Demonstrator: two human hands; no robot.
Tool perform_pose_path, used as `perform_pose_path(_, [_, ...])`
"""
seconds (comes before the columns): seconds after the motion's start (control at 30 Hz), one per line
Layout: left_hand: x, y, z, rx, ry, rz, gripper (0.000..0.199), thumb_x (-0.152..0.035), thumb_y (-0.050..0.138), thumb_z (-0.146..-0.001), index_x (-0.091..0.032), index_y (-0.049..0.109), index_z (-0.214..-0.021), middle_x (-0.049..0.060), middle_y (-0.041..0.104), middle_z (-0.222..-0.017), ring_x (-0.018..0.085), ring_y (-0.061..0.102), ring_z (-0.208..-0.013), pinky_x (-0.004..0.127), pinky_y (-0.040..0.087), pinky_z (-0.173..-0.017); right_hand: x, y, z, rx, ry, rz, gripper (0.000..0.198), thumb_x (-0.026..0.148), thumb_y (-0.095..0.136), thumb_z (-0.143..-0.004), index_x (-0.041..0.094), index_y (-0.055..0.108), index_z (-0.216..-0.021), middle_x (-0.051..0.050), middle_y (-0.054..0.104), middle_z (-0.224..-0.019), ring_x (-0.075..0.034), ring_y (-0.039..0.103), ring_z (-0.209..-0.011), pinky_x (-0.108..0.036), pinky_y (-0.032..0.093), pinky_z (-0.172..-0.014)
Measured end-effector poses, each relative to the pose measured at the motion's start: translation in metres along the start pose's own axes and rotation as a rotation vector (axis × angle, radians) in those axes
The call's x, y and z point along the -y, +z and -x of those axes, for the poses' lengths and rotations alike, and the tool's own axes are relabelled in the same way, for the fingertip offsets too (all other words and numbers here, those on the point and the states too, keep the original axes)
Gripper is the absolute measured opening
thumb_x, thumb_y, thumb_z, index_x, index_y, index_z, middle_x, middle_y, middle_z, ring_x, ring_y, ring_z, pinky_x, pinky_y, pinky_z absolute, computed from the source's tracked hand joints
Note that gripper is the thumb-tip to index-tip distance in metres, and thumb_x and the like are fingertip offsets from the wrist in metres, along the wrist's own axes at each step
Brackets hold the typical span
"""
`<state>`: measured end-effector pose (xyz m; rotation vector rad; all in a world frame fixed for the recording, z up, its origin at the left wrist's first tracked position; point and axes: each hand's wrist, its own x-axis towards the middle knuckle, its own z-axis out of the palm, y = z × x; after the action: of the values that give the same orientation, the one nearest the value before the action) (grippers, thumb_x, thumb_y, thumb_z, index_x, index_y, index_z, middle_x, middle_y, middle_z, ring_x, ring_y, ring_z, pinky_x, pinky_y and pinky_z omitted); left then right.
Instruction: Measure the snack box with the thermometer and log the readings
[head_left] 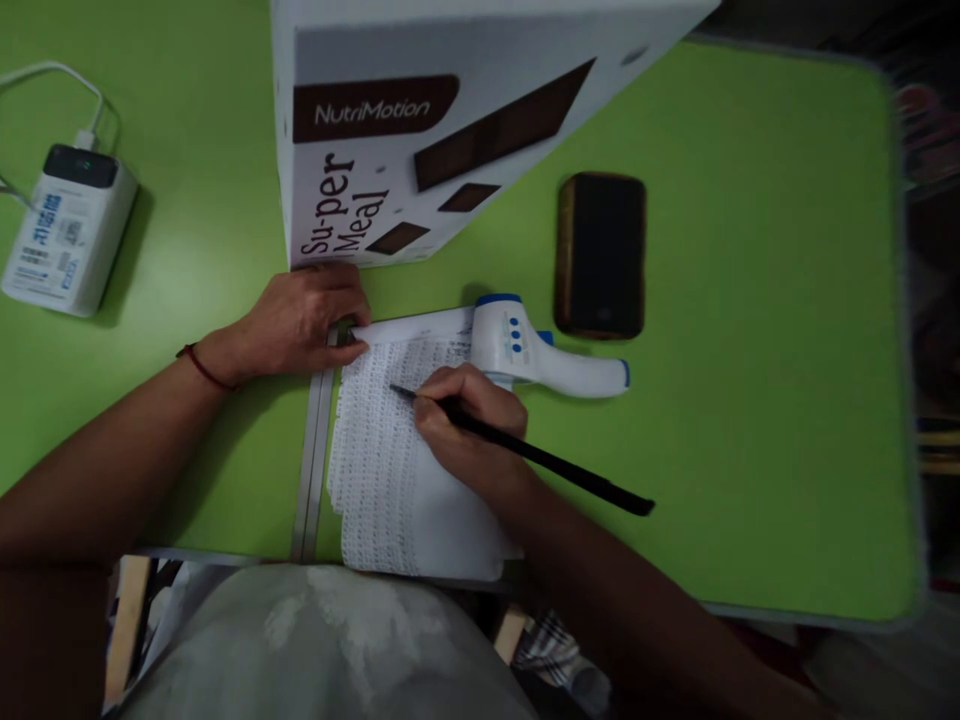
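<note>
My right hand (472, 420) grips a long, slim black pen (555, 462), its thin tip over the writing on a paper (457, 520). Rows of small handwriting cover the paper's left part, and its left edge looks uneven, like stacked sheets. At the top left corner of the paper lies my left hand (311, 320), fingers curled, thumb and forefinger on the corner. A white and blue infrared thermometer (559, 365) rests across the paper's top right. Right behind my left hand stands a white NutriMotion box (360, 190).
A dark phone in a brown case (600, 255) lies right of the box. At far left, a white power bank (71, 235) has a white cable (88, 120) plugged in. The green table (765, 350) has a metal seam (311, 470) left of the paper.
</note>
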<state>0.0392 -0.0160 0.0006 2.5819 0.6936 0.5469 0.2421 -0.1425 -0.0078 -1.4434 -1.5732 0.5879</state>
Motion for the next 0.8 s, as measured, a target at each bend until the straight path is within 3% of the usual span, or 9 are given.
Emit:
perform_pose_path(0.37, [-0.0016,-0.0015,-0.0002,0.012,-0.025,-0.012,0.018,-0.036,0.063,-0.087,-0.018,0.068,-0.089,0.006,0.07,-0.093,0.019,0.064,-0.083,0.029,0.048,-0.07,0.0023,-0.0013,-0.0014,-0.018,0.061,-0.008,0.013,0.016,0.055,-0.072,0.023,0.05,-0.063,0.006,0.056,-0.054,-0.01,0.049,-0.045,-0.025,0.041,-0.045])
perform_pose_path(0.63, [-0.0016,-0.0021,-0.0005,0.018,-0.02,0.004,0.02,-0.037,0.062,-0.087,-0.018,0.068,-0.089,0.007,0.069,-0.092,0.019,0.064,-0.082,0.029,0.047,-0.069,0.0007,-0.0006,-0.0003,-0.045,0.003,-0.003,0.014,0.013,0.055,-0.07,0.023,0.049,-0.062,0.007,0.055,-0.053,-0.01,0.049,-0.046,-0.024,0.041,-0.046])
perform_pose_path(0.8, [-0.0018,-0.0021,-0.0008,0.032,-0.027,-0.009,0.023,-0.039,0.061,-0.088,-0.018,0.069,-0.09,0.006,0.069,-0.092,0.019,0.064,-0.084,0.03,0.047,-0.071,0.001,-0.0022,-0.0004,0.043,-0.011,-0.022,0.011,0.016,0.058,-0.074,0.023,0.054,-0.066,0.005,0.061,-0.058,-0.011,0.055,-0.049,-0.025,0.044,-0.047])
